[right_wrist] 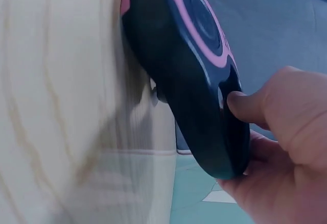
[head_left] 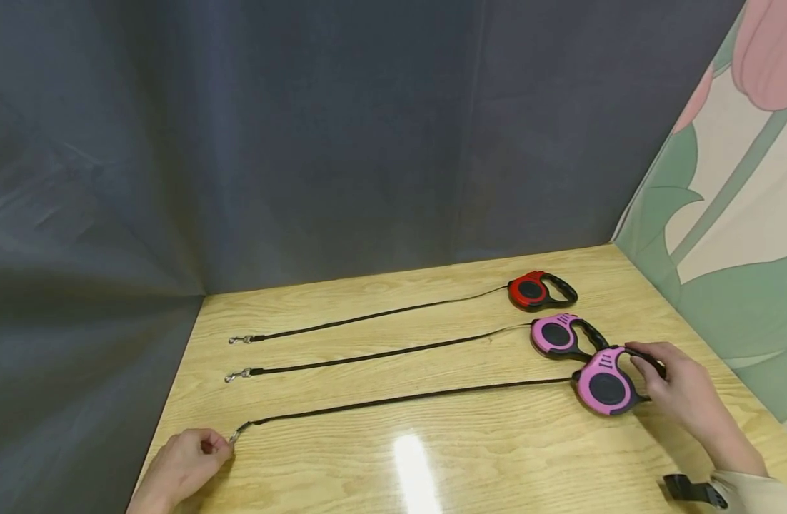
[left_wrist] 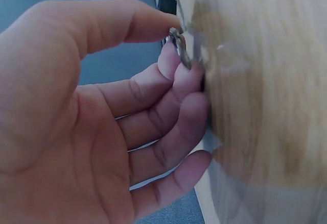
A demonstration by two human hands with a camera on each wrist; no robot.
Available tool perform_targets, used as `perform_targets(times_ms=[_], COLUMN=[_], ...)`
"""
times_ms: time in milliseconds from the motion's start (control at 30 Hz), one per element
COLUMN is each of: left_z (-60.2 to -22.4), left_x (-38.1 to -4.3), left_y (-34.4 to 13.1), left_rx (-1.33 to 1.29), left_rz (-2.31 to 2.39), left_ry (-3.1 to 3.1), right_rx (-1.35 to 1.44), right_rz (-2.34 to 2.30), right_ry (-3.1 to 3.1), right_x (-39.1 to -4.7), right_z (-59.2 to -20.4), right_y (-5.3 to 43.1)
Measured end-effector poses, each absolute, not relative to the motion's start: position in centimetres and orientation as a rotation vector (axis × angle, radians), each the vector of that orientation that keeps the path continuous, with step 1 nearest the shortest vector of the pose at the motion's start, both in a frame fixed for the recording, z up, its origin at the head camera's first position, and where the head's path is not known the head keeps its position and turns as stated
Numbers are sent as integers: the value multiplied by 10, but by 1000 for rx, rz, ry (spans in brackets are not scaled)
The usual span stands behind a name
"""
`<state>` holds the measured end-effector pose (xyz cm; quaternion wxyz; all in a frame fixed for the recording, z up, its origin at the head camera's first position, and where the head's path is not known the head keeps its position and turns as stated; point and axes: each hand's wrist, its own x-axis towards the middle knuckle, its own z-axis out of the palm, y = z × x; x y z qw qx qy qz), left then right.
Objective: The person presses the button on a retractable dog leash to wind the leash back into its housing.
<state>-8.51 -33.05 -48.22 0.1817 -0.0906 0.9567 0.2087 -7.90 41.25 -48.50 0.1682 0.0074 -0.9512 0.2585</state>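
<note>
We see a wooden table (head_left: pixel 316 464), dark cloth (head_left: pixel 342 135) behind and left of it, and a floral panel (head_left: pixel 747 235) (pink tulips (head_left: pixel 775 53), green leaves (head_left: pixel 750 314)) along its right edge.

Bench (head_left: pixel 336 457) was lt. wood-grain w/ glare patch (head_left: pixel 415 471). Red-&-blk leash (head_left: pixel 528 291) lay at back, middle pink-&-blk leash (head_left: pixel 550 334) lay just fwd; both cords (head_left: pixel 368 356) ran L to metal clips (head_left: pixel 241 340).

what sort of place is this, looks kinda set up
Probably a makeshift indoor work corner, perhaps for filming: plain dark fabric hangs behind a wood-grain table, and a tulip-patterned backdrop lines the right side. The wider room isn't visible.
</note>
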Motion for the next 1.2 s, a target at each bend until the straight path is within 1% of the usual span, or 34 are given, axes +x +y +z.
perform_targets(times_ms=[400,600,767,1000,1200], left_z=[-485,-486,-485,-484,-483], left_x=[-85,-86,-87,-86,-85], left_y=[-331,-332,-333,-335,-339], left_rx=[-233,-228,-261,-241,-282], left_rz=[653,687,693,672,648], left_ry=[2702,2699,2723,2782,2824], right_rx=[-23,-26,-107,-208,-201], right_rz=[826,990,1121,1090,1135], right_ry=[-2721,-2715,-2730,-2740,-2756], right_x=[-80,-77,-72,-71,-72], right_z=[-475,-474,-471,-471,-471], right_y=[408,413,415,418,417])
